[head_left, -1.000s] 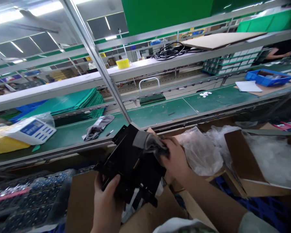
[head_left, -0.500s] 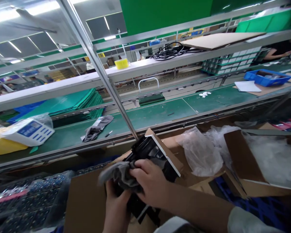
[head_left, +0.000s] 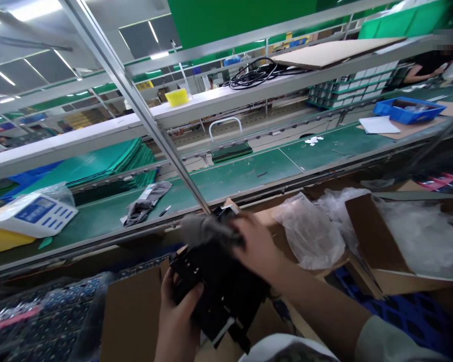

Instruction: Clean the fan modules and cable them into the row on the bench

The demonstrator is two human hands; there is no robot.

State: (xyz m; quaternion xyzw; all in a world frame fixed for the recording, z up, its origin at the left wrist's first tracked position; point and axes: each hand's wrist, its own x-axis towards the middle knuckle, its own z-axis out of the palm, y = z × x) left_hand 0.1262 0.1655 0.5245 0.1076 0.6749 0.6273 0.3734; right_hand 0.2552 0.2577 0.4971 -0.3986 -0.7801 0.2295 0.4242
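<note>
Left hand gripping one black part, right hand closed on one grey cloth, second grey cloth on green desk.

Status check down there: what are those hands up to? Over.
Left hand gripping black part. Right hand holding grey cloth over its far end. Cloth blurred, hiding some of the part; contact unclear.

The black part on my feed looks matt; metal or plastic, I can't tell. The gray rag is cloth, kinda blurred. Green surface seems smooth, faint sheen, shiny metal post at its near edge, crinkly see-through plastic bag below that.
</note>
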